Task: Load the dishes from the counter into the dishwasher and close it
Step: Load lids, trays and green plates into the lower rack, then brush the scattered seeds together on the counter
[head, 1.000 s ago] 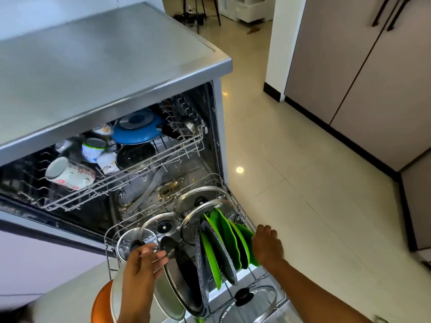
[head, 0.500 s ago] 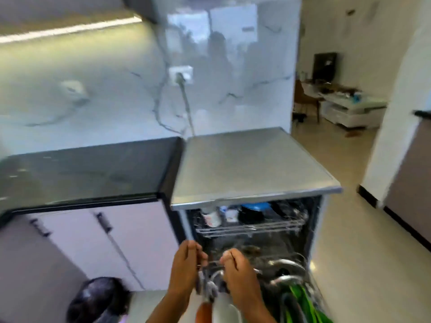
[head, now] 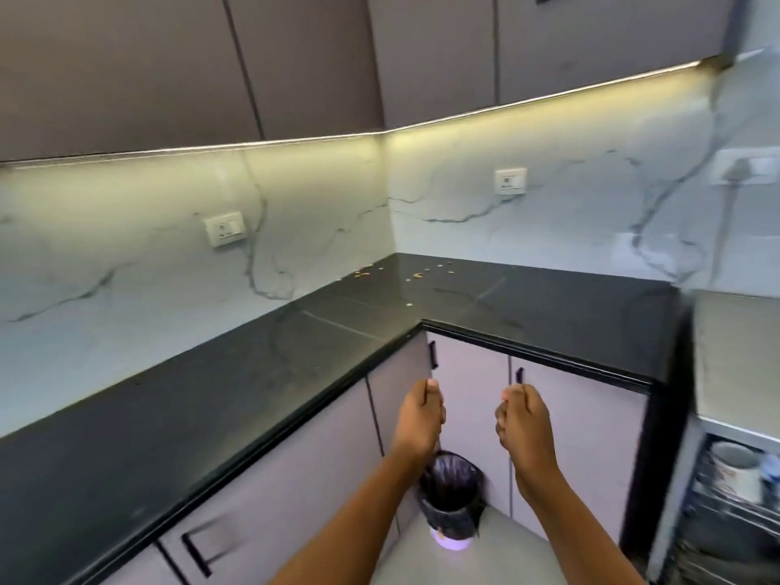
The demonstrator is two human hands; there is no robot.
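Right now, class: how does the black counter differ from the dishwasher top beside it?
The counter is glossy black; the dishwasher top is dull grey metal. The counter bends in an L and carries crumbs; the dishwasher top shows as one slab at the right edge. Closed cabinet doors sit under the counter; a rack holding a white mug shows under the dishwasher top. Both are flat and meet the marbled wall.

Matt brown-grey upper cabinets (head: 295,57) line two walls, a warm light strip (head: 548,97) beneath them washing a white grey-veined marble backsplash (head: 126,263) with white wall sockets (head: 225,234). An L-shaped glossy black stone countertop (head: 211,394) tops pale grey cabinet doors (head: 591,449) with black handles (head: 433,355); a small black-bagged bin (head: 450,496) stands in the corner below
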